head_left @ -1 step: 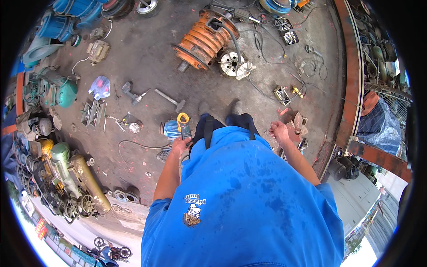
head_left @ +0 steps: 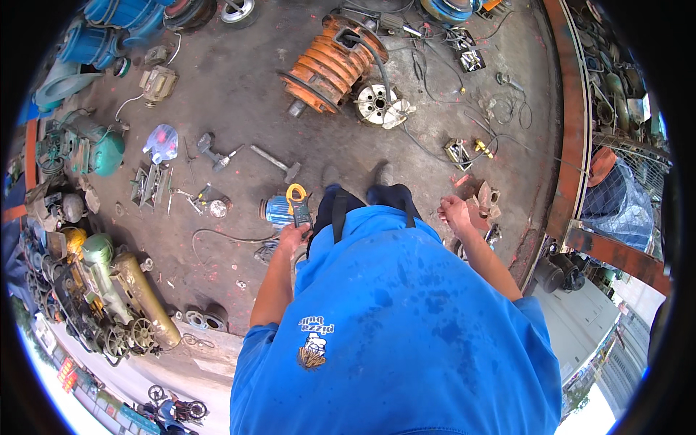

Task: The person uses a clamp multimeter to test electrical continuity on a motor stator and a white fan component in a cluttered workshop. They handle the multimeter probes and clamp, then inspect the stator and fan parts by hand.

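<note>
My left hand [head_left: 293, 236] is closed round a clamp meter [head_left: 301, 212] with a yellow jaw and a dark body, held beside my left leg. Just left of the meter, a small blue electric motor [head_left: 277, 210] lies on the floor, with a dark cable running from that spot. On the other side, my right hand [head_left: 454, 211] hangs with its fingers curled together; whatever they may hold is too small to make out. Beyond that hand, rusty metal parts [head_left: 484, 197] lie on the floor. A hammer [head_left: 277, 164] rests ahead of my left foot.
A large orange motor [head_left: 335, 64] lies ahead, beside a round white metal end plate [head_left: 373, 105]. A cordless drill [head_left: 214, 151] and a tool tray [head_left: 150, 185] sit to the left. Cables [head_left: 428, 151] cross the floor at right. A gold tank [head_left: 148, 297] stands among machinery at lower left.
My hands and the clamp meter hold their places. A motorbike on the road at lower left has shifted slightly left.
</note>
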`<state>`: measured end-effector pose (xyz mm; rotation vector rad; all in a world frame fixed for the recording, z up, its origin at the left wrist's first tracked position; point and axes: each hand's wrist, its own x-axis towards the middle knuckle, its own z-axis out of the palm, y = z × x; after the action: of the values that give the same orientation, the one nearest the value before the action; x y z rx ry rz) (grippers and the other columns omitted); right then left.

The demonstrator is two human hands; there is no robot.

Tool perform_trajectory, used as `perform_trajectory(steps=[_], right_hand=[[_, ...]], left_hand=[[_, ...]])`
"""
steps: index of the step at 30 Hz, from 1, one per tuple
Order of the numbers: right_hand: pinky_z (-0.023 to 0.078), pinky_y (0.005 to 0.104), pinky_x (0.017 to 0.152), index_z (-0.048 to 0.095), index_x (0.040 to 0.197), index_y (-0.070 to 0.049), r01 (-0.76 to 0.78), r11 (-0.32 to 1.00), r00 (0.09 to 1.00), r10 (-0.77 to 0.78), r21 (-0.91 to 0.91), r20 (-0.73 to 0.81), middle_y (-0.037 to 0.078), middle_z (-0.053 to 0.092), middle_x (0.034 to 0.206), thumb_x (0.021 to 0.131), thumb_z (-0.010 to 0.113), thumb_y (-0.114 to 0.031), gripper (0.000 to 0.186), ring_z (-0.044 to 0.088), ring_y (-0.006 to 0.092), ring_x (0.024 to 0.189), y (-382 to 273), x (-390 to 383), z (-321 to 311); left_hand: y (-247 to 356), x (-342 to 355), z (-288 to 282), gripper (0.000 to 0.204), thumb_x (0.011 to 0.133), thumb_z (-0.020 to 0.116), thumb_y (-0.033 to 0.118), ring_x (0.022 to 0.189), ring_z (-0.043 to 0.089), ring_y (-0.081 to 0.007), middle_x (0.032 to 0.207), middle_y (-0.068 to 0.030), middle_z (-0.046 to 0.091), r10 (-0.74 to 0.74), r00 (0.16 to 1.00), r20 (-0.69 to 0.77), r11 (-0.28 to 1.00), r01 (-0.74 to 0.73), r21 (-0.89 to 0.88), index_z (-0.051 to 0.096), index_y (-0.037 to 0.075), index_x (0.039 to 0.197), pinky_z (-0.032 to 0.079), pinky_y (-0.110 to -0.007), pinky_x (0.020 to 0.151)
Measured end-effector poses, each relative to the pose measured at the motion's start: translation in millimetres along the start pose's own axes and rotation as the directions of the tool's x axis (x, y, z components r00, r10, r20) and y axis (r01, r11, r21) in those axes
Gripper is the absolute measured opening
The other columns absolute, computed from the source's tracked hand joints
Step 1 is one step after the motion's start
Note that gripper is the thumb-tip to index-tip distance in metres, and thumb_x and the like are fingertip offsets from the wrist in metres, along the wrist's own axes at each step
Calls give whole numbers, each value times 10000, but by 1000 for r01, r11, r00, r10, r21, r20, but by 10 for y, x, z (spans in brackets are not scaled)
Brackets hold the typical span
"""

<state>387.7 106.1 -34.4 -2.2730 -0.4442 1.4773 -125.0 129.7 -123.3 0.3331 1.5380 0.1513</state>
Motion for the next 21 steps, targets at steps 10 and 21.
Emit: perform_trajectory(steps=[10,21], right_hand=[[485,442,943,548,1313,18,161,849,921,-313,-504,-232,209,659,1097,896,648,-228,494,624,369,1074,-54,-196,-243],[322,454,1165,425,1445,-8,484,444,70,-878,-754,-473,190,399,1531,946,628,-120,550,391,361,1417,-2238,-1979,-991]], left_hand=[[205,-36,9,209,937,688,221,711,687,-154,887,-62,726,-42,999,23,993,39,111,683,24,1005,540,-318,621],[570,-63,-37,202,946,682,223,784,700,-149,899,-57,723,15,999,29,973,-21,230,688,30,1005,563,-308,656]])
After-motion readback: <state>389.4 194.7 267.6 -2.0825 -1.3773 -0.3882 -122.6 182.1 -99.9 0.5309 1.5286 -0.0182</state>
